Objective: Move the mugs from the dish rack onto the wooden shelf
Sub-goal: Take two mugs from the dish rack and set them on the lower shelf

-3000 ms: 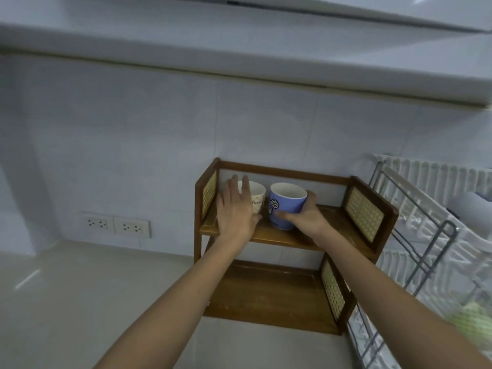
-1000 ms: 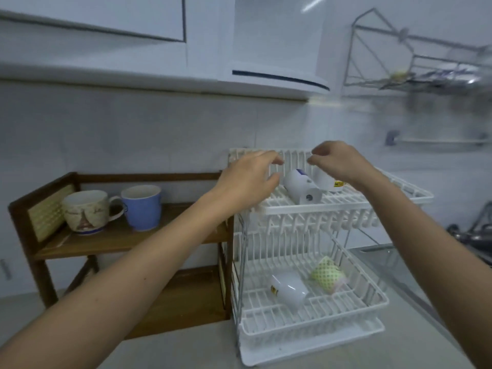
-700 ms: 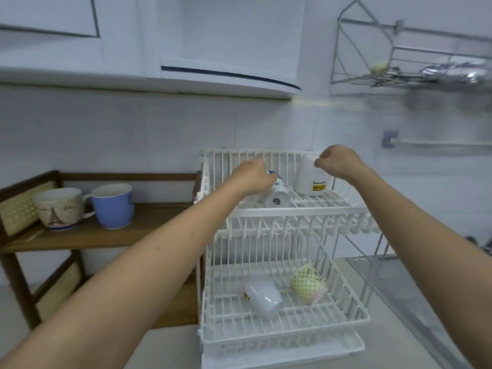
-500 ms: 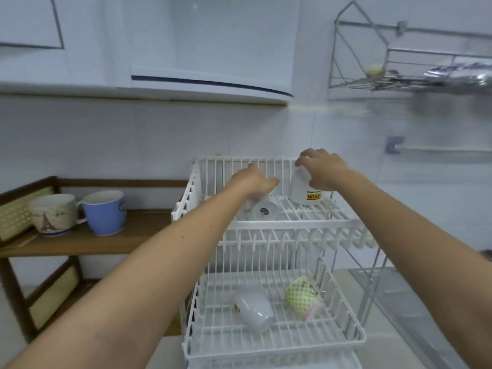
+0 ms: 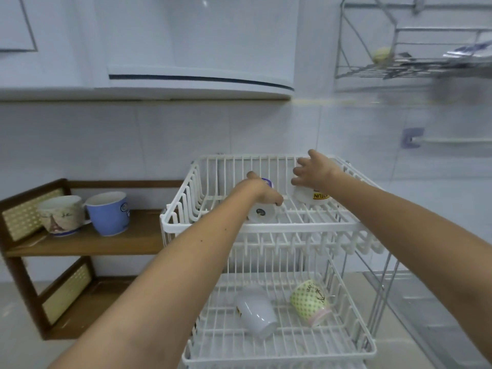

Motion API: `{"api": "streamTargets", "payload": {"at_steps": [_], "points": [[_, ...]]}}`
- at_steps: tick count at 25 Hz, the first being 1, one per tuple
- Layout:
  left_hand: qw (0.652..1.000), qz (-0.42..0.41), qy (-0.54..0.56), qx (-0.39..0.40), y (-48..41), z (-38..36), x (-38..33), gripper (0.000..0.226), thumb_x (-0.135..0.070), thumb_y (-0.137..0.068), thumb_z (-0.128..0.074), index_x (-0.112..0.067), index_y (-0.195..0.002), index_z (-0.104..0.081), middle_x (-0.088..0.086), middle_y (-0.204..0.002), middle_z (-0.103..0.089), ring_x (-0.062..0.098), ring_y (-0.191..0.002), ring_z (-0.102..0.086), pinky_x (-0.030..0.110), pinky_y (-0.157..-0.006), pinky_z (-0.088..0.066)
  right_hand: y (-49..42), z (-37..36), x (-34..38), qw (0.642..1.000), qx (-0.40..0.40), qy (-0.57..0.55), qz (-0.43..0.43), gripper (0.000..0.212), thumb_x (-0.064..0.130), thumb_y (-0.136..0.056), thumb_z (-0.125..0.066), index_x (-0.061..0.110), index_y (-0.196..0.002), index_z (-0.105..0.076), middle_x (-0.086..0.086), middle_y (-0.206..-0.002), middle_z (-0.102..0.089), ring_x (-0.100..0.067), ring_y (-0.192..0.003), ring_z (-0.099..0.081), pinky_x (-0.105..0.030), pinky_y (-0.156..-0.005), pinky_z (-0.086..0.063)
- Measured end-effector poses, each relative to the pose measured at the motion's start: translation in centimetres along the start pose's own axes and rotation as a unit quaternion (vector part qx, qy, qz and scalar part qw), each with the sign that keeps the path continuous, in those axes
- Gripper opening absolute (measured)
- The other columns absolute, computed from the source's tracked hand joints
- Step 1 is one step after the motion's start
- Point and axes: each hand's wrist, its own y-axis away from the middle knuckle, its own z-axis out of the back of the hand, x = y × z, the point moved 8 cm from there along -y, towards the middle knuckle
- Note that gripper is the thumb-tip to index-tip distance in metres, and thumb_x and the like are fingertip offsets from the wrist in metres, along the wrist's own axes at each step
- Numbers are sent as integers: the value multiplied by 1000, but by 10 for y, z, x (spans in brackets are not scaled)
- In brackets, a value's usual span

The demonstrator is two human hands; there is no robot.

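A white two-tier dish rack stands right of the wooden shelf. On the top tier, my left hand grips a white mug with a blue rim lying on its side. My right hand rests over an upside-down white mug with a yellow label, fingers spread around its top. The lower tier holds a white mug and a green patterned mug, both tipped over. A cream Eiffel-tower mug and a blue mug stand on the shelf's upper board.
White wall cabinets hang overhead. A metal wire wall rack with small items is at the upper right, and a towel bar below it. The countertop runs beneath the shelf and rack.
Both hands left the shelf mugs, swung right to the rack's top tier and lowered onto its mugs. The left hand closed on the lying mug; the right settled over the labelled one.
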Motion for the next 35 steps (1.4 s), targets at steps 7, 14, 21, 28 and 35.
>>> {"api": "streamTargets", "payload": {"at_steps": [7,14,21,28,35], "points": [[972,-129,175,-91,35,66,-3,72,-38,-67,-76,-14,-123,-38,10,-106,-60,27,-86,-66,35,-68,-59,66,0,-64,937,-110,-259,-208,75,49,-57,-71,27,-120,-36,-2,-115,-58,-30,-96,-57,-38,-76,-40],[913,-222,308,-148,120,144,69,33,-39,-66,-77,-30,-92,-59,-4,-84,-72,12,-73,-71,27,-62,-57,159,78,-70,553,-342,-708,-277,82,69,-43,-70,29,-108,-41,19,-81,-55,-5,-72,-56,-25,-59,-42],[908,-148,306,-244,182,164,214,47,-53,-52,-75,-35,-93,-58,-7,-86,-72,11,-77,-69,27,-63,-53,160,220,2,350,-360,-861,-75,75,53,-49,-79,26,-112,-51,13,-98,-69,3,-86,-65,-22,-72,-56],[903,23,283,-323,189,164,388,61,-43,-66,-77,-22,-118,-52,2,-100,-64,19,-87,-63,29,-61,-50,96,317,121,253,-254,-933,36,72,52,-46,-82,40,-108,-47,24,-97,-66,5,-87,-65,-18,-68,-54],[898,150,298,-287,134,96,527,64,-41,-60,-84,-24,-107,-45,0,-103,-60,9,-79,-57,22,-53,-45,-2,332,285,276,-61,-958,-45,76,46,-41,-81,30,-108,-50,8,-102,-67,-11,-92,-66,-39,-81,-56]]}}
